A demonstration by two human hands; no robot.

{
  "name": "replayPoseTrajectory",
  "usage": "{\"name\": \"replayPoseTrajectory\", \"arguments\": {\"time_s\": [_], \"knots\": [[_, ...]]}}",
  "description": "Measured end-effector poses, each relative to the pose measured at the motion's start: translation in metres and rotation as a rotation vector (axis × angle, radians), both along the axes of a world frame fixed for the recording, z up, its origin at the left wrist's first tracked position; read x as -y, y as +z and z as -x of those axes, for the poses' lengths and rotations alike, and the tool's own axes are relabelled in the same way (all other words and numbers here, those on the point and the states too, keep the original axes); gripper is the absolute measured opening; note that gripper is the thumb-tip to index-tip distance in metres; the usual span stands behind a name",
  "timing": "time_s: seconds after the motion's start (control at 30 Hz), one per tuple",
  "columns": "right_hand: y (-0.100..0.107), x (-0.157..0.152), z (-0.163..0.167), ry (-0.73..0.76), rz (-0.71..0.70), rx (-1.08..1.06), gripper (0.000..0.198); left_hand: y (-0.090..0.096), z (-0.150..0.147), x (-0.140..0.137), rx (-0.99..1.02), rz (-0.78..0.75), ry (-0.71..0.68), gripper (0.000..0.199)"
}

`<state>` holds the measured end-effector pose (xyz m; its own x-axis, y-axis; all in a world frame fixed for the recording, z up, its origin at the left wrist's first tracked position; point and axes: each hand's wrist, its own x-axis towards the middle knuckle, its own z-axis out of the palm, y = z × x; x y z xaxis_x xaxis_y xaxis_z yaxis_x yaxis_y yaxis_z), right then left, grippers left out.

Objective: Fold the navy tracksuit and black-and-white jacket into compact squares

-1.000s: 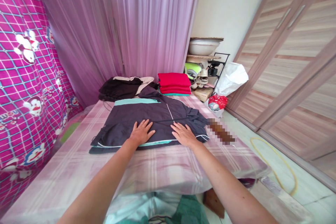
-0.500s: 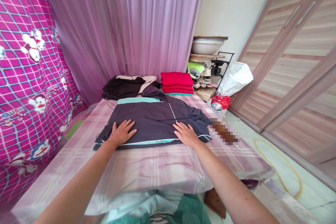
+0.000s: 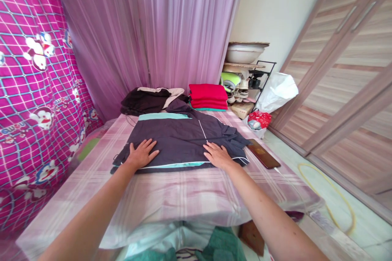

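Note:
A dark navy jacket with turquoise lining and white piping lies folded lengthwise on the plaid-covered table. My left hand rests flat on its left part, fingers spread. On the right part lies my right hand, palm down and fingers stretched out, beside a white piping line. Neither hand grips the cloth. Behind the jacket is a neat stack of red folded clothes with a turquoise layer at the bottom. A dark garment with pale trim lies loosely bundled at the back left.
A phone with a white cable lies right of the jacket. Beyond the table stand a shoe rack topped by a white basin, and plastic bags. A purple curtain hangs behind; a wooden wardrobe stands at right.
Both hands stay flat in nearly the same places on the jacket. The view has shifted slightly, so the scene sits a little further right.

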<state>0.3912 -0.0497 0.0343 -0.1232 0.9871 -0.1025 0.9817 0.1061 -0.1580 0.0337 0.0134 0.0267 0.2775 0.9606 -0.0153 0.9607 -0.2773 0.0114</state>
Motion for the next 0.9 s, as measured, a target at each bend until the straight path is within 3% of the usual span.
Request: {"name": "replayPoseTrajectory", "arguments": {"time_s": [0.23,0.4,0.53,0.9], "knots": [[0.018,-0.014,0.053,0.038,-0.159,-0.055,0.059,-0.005,0.002,-0.002,-0.006,-0.036,-0.036,0.063],[0.012,-0.026,0.087,0.163,-0.1,-0.093,0.059,-0.006,0.002,-0.001,0.005,-0.043,-0.028,0.063],[0.003,-0.03,0.088,0.153,0.014,-0.106,0.06,-0.005,0.001,0.0,0.006,-0.039,-0.016,0.062],[-0.001,-0.016,0.058,0.131,-0.01,-0.082,0.06,-0.005,0.001,0.0,0.02,-0.038,-0.015,0.061]]}}
